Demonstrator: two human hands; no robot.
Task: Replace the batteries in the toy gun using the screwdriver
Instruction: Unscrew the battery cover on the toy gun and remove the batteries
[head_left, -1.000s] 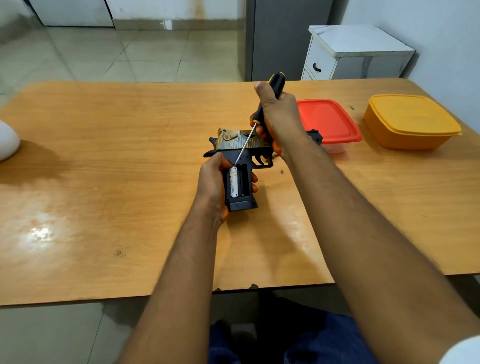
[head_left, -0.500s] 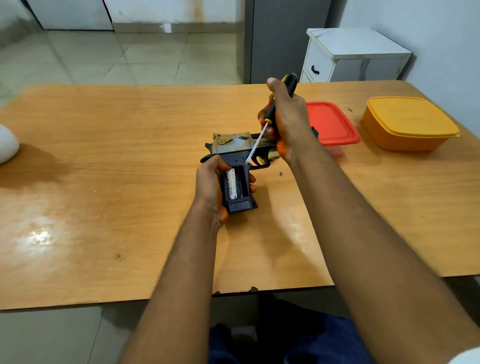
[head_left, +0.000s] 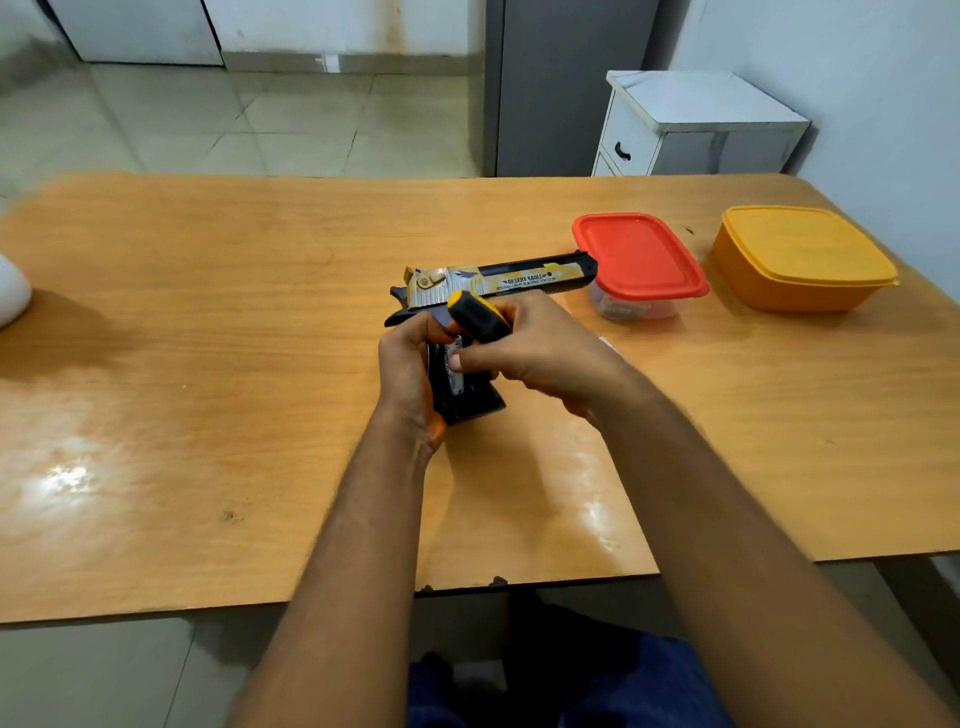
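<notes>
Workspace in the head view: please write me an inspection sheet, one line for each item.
Surface: wooden table, glossy, with light glare.
Job's things: toy gun with its grip compartment open and a battery inside; screwdriver, handle showing, shaft hidden.
Clutter: red-lidded container by the muzzle; orange container beyond it, lid on; white object at the left edge.
Hands: left hand grips the gun's grip; right hand holds the screwdriver, one fingertip at the battery.
Cables: nothing seen.
Surroundings: tiled floor, white drawer cabinet, grey panel.
</notes>
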